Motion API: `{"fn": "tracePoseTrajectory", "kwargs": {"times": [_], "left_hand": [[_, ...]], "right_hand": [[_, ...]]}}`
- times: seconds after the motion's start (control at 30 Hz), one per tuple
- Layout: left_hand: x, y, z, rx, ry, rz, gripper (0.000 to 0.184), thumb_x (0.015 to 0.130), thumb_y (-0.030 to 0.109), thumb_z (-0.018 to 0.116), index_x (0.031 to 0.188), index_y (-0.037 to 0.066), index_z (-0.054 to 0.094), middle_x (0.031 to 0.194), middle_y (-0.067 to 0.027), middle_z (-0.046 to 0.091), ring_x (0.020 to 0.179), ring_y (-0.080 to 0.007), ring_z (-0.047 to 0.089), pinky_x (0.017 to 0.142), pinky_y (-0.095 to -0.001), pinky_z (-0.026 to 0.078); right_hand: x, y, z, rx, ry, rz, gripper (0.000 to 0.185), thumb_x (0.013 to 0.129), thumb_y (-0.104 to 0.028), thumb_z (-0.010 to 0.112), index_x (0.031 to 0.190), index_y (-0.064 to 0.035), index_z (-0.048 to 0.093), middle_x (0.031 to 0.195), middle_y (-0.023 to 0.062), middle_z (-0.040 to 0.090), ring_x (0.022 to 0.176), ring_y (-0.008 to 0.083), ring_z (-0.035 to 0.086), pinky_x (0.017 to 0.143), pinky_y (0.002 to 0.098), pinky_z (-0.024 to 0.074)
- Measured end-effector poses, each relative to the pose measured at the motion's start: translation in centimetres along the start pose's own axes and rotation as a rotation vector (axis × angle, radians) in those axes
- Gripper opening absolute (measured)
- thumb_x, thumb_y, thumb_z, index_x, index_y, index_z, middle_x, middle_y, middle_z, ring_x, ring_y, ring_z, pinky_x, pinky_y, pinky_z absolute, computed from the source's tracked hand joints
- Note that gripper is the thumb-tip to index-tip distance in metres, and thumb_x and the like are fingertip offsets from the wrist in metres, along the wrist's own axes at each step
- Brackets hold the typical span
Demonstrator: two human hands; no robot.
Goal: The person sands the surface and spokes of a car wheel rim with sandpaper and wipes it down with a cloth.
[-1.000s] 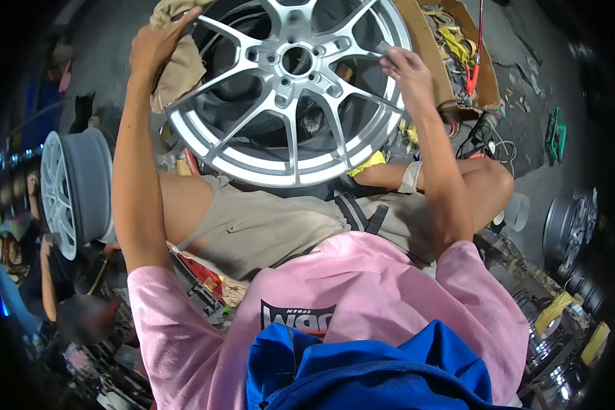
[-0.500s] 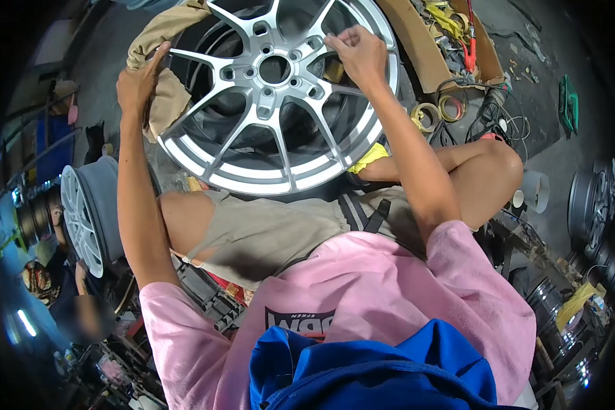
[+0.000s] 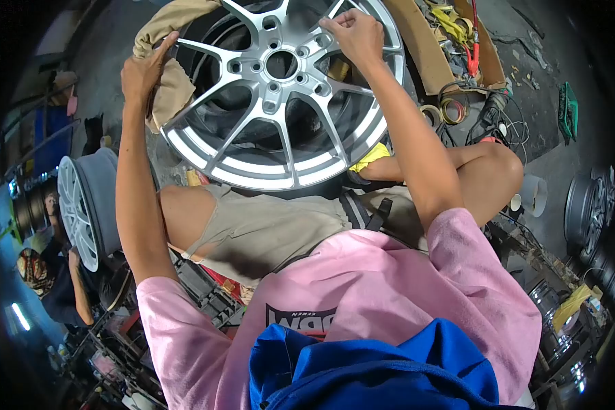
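Observation:
A silver multi-spoke wheel rim (image 3: pixel 269 106) lies tilted in front of my crossed legs. My left hand (image 3: pixel 143 74) is closed at its left edge, around a beige cloth (image 3: pixel 172 96) bunched along the rim. The thumb points up along the edge; the other fingers are mostly hidden. Over the upper right spokes, my right hand (image 3: pixel 357 35) is in a pinch, fingertips close to a spoke near the hub. Whatever those fingertips may hold is too small to make out. A dark round shape shows through the gaps between the spokes.
A cardboard box (image 3: pixel 417 48) of mixed scraps stands at the upper right, with tape rolls (image 3: pixel 452 109) and tangled cables beside it. A green tray (image 3: pixel 568 113) lies farther right. Other wheels stand at left (image 3: pixel 82 212) and right (image 3: pixel 588 212). A co-worker (image 3: pixel 65 287) is beside the left wheel.
My right hand has moved up and slightly left over the spokes, still pinched. The rim sits slightly higher and farther right in view. My left hand stays at the cloth-covered edge.

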State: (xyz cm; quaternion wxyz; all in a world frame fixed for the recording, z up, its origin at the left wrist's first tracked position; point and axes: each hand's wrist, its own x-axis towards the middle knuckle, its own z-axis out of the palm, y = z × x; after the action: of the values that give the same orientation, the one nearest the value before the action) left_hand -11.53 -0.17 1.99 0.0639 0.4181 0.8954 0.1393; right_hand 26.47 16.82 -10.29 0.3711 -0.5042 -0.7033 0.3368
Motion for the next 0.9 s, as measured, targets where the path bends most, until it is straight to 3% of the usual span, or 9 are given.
{"fn": "tracePoseTrajectory", "kwargs": {"times": [0.1,0.2,0.3,0.37,0.6,0.67,0.83,0.9], "left_hand": [[0.5,-0.5,0.2,-0.013,0.004,-0.106,0.110,0.070,0.092,0.070,0.109,-0.011,0.078,0.107,-0.0324,0.075,0.110,-0.0454,0.073,0.101,-0.0485,0.053],[-0.7,0.0,0.5,-0.013,0.169,-0.050,0.112,0.069,0.093,0.071,0.105,-0.013,0.077,0.106,-0.0334,0.075,0.108,-0.0448,0.073,0.099,-0.0483,0.054],[-0.9,0.8,0.2,0.068,0.050,0.064,0.097,0.076,0.086,0.071,0.117,-0.002,0.078,0.109,-0.0340,0.074,0.112,-0.0436,0.072,0.097,-0.0473,0.052],[-0.4,0.4,0.2,0.017,0.077,-0.097,0.104,0.074,0.087,0.072,0.113,-0.009,0.076,0.108,-0.0339,0.075,0.112,-0.0422,0.073,0.097,-0.0473,0.053],[-0.3,-0.3,0.4,-0.005,0.092,-0.091,0.103,0.074,0.087,0.073,0.117,-0.007,0.076,0.107,-0.0328,0.075,0.109,-0.0408,0.074,0.097,-0.0463,0.053],[1.0,-1.3,1.4,-0.016,0.074,-0.064,0.117,0.065,0.095,0.071,0.110,-0.013,0.076,0.114,-0.0347,0.074,0.117,-0.0452,0.071,0.101,-0.0492,0.053],[0.3,-1.0,0.9,-0.008,0.085,-0.008,0.116,0.066,0.094,0.071,0.111,-0.013,0.076,0.117,-0.0344,0.074,0.120,-0.0448,0.070,0.102,-0.0490,0.053],[-0.1,-0.6,0.4,-0.059,0.096,-0.046,0.116,0.066,0.094,0.071,0.111,-0.013,0.076,0.117,-0.0345,0.074,0.120,-0.0450,0.070,0.103,-0.0489,0.053]], "right_hand": [[-0.3,0.7,-1.7,-0.080,-0.069,-0.044,0.042,0.080,-0.046,0.088,0.086,-0.0054,0.078,0.079,0.0086,0.077,0.075,0.0245,0.074,0.074,0.0381,0.0568],[-2.4,2.6,-4.2,-0.106,-0.151,0.044,0.043,0.080,-0.046,0.088,0.088,-0.0050,0.079,0.079,0.0077,0.077,0.074,0.0222,0.073,0.073,0.0363,0.0568],[-3.3,3.5,-4.5,-0.052,-0.115,0.138,0.044,0.081,-0.047,0.088,0.089,-0.0044,0.079,0.079,0.0075,0.077,0.073,0.0203,0.072,0.072,0.0351,0.0566],[-2.8,2.0,-2.8,-0.015,-0.091,0.132,0.044,0.082,-0.047,0.088,0.089,-0.0040,0.079,0.079,0.0080,0.077,0.071,0.0203,0.072,0.072,0.0348,0.0564],[-2.1,2.9,-3.9,-0.088,-0.127,0.012,0.045,0.082,-0.048,0.088,0.084,-0.0040,0.079,0.074,0.0084,0.075,0.066,0.0215,0.070,0.069,0.0363,0.0555],[-2.6,2.5,-3.4,-0.014,-0.095,0.031,0.045,0.082,-0.048,0.088,0.084,-0.0039,0.078,0.074,0.0093,0.075,0.067,0.0219,0.071,0.069,0.0376,0.0556],[-0.9,1.9,-3.4,-0.072,-0.176,-0.059,0.049,0.080,-0.051,0.089,0.086,-0.0036,0.078,0.076,0.0097,0.077,0.072,0.0238,0.075,0.073,0.0377,0.0572],[-0.8,2.7,-4.9,-0.174,-0.246,0.040,0.050,0.079,-0.052,0.089,0.086,-0.0037,0.079,0.078,0.0093,0.078,0.073,0.0244,0.075,0.074,0.0375,0.0580]]}}
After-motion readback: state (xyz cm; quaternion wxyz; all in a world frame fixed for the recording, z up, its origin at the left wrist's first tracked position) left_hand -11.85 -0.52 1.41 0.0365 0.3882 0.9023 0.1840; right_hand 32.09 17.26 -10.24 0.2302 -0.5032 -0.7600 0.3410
